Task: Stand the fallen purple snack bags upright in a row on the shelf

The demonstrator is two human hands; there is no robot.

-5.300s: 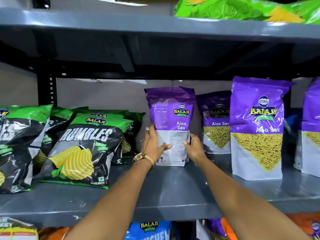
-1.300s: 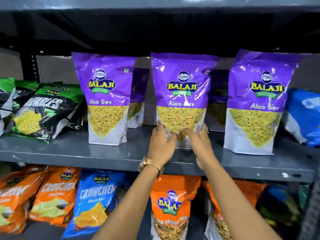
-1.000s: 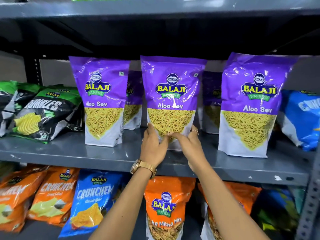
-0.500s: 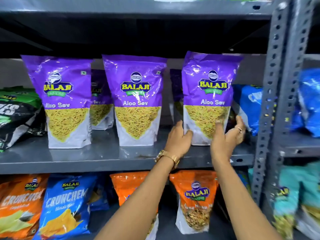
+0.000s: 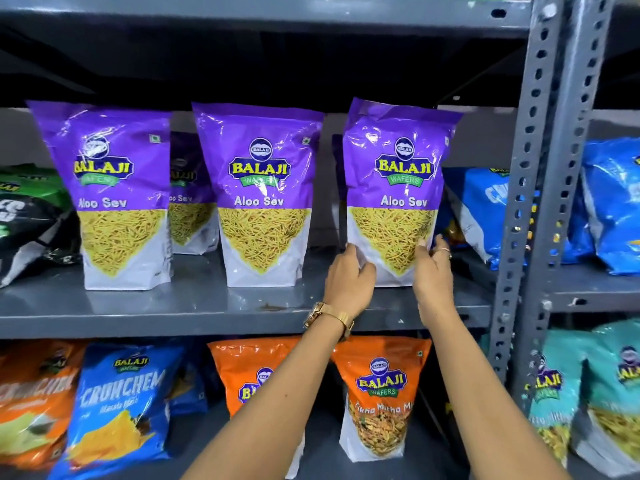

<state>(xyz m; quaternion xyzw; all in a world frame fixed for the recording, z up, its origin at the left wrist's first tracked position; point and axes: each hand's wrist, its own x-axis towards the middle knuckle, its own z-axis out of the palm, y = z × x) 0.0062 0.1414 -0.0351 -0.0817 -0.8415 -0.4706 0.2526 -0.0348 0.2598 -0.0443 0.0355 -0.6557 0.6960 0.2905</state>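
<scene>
Three purple Aloo Sev bags stand upright in a front row on the grey shelf [image 5: 194, 306]: a left bag [image 5: 110, 188], a middle bag [image 5: 261, 188] and a right bag [image 5: 394, 181]. My left hand [image 5: 348, 282] presses the right bag's lower left corner. My right hand [image 5: 433, 268] holds its lower right edge. The bag leans slightly left between my hands. Another purple bag [image 5: 190, 199] stands behind the row, and the edge of one more shows behind the right bag.
Black and green chip bags [image 5: 27, 216] lie at the shelf's left end. A blue bag [image 5: 485, 209] leans just right of the held one. A perforated grey upright [image 5: 540, 188] bounds the shelf on the right. Orange and blue bags fill the lower shelf.
My hands left the middle purple bag and went right to the right-hand bag, gripping its lower corners. The view shifted right and closer.
</scene>
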